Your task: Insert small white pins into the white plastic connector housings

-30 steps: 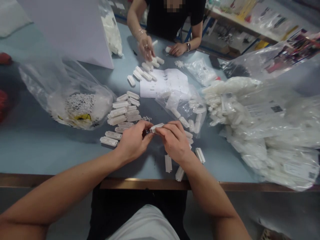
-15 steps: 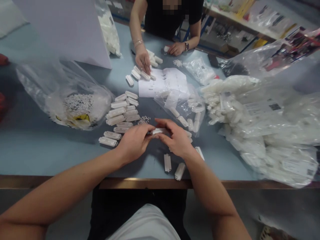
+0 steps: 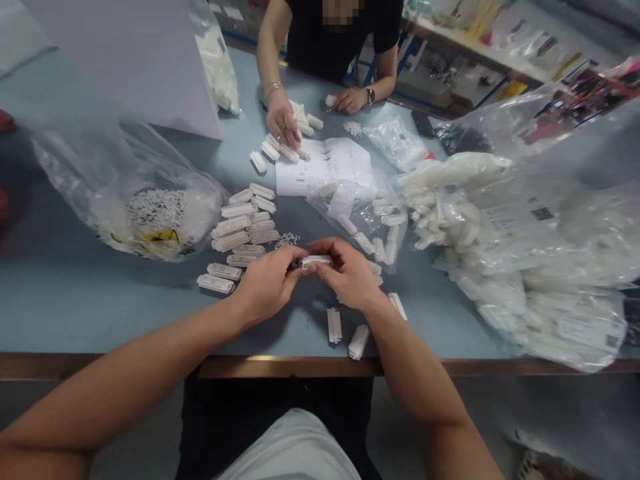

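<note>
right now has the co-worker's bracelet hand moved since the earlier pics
Yes, the co-worker's hand has moved down toward the white paper sheet on the table.

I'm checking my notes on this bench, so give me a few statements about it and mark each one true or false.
1. The left hand and right hand hold one white plastic connector housing between them. True.
2. The sheet of paper lies under the right hand. False: it lies beyond both hands.
3. The person across the table wears a wristwatch. True.
4. The large clear plastic bag on the right is empty. False: it is packed with white parts.
</note>
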`<state>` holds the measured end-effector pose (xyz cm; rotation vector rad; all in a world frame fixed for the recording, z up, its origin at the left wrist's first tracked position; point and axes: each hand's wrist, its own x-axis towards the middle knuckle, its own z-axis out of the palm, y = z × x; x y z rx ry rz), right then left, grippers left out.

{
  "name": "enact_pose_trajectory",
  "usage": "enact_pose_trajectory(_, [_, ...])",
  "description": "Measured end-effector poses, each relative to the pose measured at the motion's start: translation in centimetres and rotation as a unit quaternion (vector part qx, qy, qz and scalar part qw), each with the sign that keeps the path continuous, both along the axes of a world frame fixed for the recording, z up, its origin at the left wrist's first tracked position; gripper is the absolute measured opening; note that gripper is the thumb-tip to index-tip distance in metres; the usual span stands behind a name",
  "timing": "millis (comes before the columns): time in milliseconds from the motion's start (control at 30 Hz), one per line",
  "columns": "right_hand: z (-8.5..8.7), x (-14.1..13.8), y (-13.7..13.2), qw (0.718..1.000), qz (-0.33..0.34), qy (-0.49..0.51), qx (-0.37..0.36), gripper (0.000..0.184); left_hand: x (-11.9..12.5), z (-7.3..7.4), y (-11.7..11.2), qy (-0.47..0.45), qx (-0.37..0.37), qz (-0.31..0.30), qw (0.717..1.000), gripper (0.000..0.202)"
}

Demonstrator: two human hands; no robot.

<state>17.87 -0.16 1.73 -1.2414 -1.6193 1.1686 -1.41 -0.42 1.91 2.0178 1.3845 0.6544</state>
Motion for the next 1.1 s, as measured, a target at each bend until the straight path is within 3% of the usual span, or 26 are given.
enact_pose_trajectory(67, [-0.3, -0.1, 0.1, 1.0, -0.007, 0.02, 0.0, 0.046, -0.2, 0.3, 0.2, -0.007, 0.001, 0.015, 1.0, 0.031])
enact_pose_trajectory(167, [-0.8, -0.1, 0.5, 0.999, -0.032, 0.027, 0.026, 0.055, -0.6, 0.9, 0.9, -0.023, 0.007, 0.094, 0.995, 0.03])
enact_pose_trajectory(267, [-1.2, -0.3, 0.9, 0.989, -0.04, -0.1, 0.101, 0.028, -1.1, 1.5, 1.6, -0.047, 0.021, 0.186, 0.981, 0.032])
enact_pose_trajectory(333, [-1.6, -0.6, 1.1, 0.967, 0.008, -0.201, 0.154, 0.013, -1.2, 1.7, 1.8, -0.058, 0.025, 0.209, 0.976, 0.032])
enact_pose_trajectory(433, [-2.0, -1.3, 1.4, 0.931, 0.083, -0.303, 0.186, 0.015, -1.0, 1.7, 1.8, -0.065, 0.016, 0.199, 0.978, 0.031])
enact_pose_trajectory(600, [-2.2, -2.0, 1.6, 0.899, 0.098, -0.392, 0.171, 0.009, -0.8, 1.6, 1.5, -0.069, 0.003, 0.186, 0.98, 0.032])
enact_pose_trajectory(1100, [-1.8, -1.8, 1.3, 0.882, 0.107, -0.429, 0.161, 0.012, -0.6, 1.3, 1.5, -0.067, -0.006, 0.173, 0.983, 0.03])
